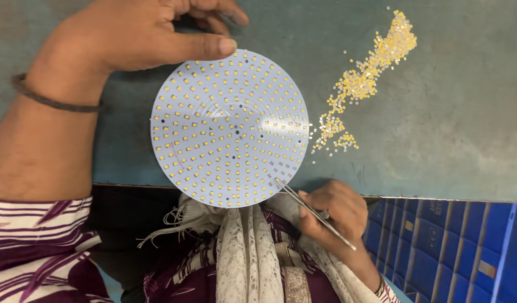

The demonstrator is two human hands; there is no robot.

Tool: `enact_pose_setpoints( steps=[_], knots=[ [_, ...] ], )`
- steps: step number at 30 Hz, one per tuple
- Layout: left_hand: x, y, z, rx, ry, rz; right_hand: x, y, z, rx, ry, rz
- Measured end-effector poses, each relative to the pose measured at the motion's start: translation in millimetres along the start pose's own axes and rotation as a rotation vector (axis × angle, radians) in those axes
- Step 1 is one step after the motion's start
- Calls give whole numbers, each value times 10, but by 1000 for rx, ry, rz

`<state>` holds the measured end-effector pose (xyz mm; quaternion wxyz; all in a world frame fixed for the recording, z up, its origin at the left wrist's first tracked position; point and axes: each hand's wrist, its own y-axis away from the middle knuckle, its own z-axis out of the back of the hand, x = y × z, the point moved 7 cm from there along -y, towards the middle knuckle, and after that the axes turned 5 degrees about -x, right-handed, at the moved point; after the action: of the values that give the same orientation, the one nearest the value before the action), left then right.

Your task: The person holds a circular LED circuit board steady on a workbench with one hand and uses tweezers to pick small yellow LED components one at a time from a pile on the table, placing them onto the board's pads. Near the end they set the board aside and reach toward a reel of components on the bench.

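Steel tweezers (314, 212) sit pinched in the right hand (331, 210), nearest the camera, tips touching the lower right edge of a white round board (229, 128) dotted with small yellow chips. The board looks thin, stiff and light, best held by its rim; the left hand (141, 33) closes a thumb on its top edge. Farther right, loose chips (362, 84) lie scattered on the tabletop (449, 123). Whether the tips hold a chip is too small to tell.
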<state>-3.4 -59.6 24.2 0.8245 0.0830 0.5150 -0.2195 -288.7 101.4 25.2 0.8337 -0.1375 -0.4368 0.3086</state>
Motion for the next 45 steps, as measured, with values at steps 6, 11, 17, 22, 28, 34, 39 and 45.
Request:
enact_pose_setpoints(
  steps=[6,11,17,22,28,34,39,45],
  knots=[
    [-39,-5,10,-35,10,-42,197,79,-106,-64,50,28],
    [-27,9,9,-42,-31,-44,225,98,-149,-75,59,54],
    [-40,-12,21,-11,-87,-53,157,128,-67,-131,80,42],
    [-46,-7,36,-5,-210,-64,-266,194,381,-321,290,-276],
    [-46,-4,24,-36,-287,-99,-415,187,461,-324,226,-280],
    [-35,38,24,-48,-247,-99,-380,131,428,-309,244,-269],
    [-29,41,21,-45,-242,-124,-375,108,438,-288,216,-264],
    [-36,20,20,-43,-263,-98,-379,109,443,-272,235,-268]
  ],
)
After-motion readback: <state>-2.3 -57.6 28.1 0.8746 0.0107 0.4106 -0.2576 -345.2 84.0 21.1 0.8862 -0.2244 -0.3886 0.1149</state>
